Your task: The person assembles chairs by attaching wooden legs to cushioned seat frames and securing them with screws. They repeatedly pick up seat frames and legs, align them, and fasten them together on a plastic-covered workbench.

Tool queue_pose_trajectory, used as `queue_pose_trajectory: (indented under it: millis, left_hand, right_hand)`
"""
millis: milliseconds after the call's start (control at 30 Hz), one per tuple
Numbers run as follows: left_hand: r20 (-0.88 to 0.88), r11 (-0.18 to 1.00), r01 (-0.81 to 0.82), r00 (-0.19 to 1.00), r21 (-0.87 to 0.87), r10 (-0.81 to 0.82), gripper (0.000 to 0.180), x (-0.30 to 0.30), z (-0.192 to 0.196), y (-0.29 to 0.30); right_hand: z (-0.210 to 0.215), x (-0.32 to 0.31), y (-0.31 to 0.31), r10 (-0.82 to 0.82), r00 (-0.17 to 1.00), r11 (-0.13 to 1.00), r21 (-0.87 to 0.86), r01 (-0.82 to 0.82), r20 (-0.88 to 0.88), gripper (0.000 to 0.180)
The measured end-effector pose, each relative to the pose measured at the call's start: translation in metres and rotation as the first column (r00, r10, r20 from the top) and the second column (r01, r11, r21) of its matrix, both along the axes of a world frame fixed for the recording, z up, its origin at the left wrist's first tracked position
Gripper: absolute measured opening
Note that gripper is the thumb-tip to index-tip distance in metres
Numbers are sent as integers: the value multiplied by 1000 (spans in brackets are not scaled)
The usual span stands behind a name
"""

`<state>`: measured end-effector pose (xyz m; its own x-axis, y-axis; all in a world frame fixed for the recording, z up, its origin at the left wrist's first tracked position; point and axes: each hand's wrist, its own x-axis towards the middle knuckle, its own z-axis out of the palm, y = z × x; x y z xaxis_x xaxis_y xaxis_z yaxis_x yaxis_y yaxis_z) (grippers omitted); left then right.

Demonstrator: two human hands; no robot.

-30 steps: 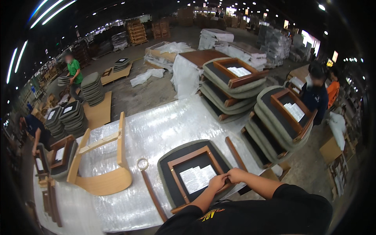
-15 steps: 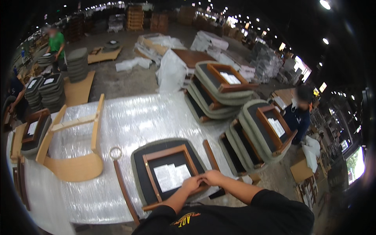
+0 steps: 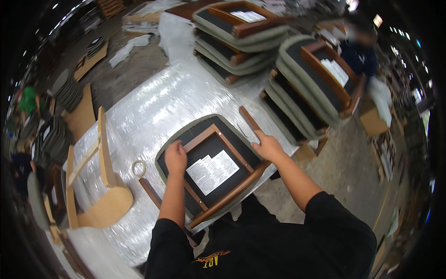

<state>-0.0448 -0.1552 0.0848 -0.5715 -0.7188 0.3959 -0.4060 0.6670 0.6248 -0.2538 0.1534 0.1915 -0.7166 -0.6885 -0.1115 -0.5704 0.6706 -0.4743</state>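
Note:
An upholstered chair seat [image 3: 197, 129] lies upside down before me, its dark underside up and grey-green fabric round the edge. A brown wooden frame [image 3: 233, 149] is fixed on it, around a white printed label [image 3: 213, 172]. My right hand [image 3: 269, 148] is closed on the near end of a brown wooden chair leg [image 3: 249, 118] by the seat's right edge. At the frame's far left corner my left hand [image 3: 176, 159] is curled above the seat; whatever its fingers hold, if anything, is hidden. Another brown wooden leg [image 3: 150, 191] lies along the seat's left side.
Plastic film [image 3: 153, 102] covers the table. A tape roll [image 3: 134, 168] and a pale wooden chair frame [image 3: 106, 160] lie to the left. Stacked seats stand at the far side [image 3: 237, 42] and right [image 3: 320, 93]. A co-worker in dark clothing [image 3: 360, 58] is behind the right stack.
My hands were together at the frame's near right corner and are now apart. The left went to the far left corner, the right onto the chair leg. The view has tilted and turned.

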Motion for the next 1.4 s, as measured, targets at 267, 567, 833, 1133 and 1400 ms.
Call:
queue_pose_trajectory:
  millis: [267, 567, 833, 1133, 1400]
  left_hand:
    - [466, 924, 23, 858, 383, -214, 66, -51, -100, -131]
    - [374, 835, 107, 858, 540, -352, 40, -59, -106, -140]
    - [409, 862, 142, 835, 486, -368, 49, -62, -110, -149]
    - [307, 983, 98, 951, -152, -47, 56, 48, -11, 30]
    - [550, 963, -262, 816, 72, 181, 64, 184, -23, 165]
  right_hand:
    - [-92, 155, 43, 222, 752, 970, -222, -103, 621, 70]
    - [-115, 165, 53, 219, 722, 923, -379, 65, 656, 45]
    - [-109, 154, 48, 215, 670, 967, -250, -44, 711, 46]
    - [-101, -8, 125, -466, 883, 884, 25, 468, -52, 46]
    - [-70, -39, 169, -274, 961, 936, 224, 272, -20, 55]
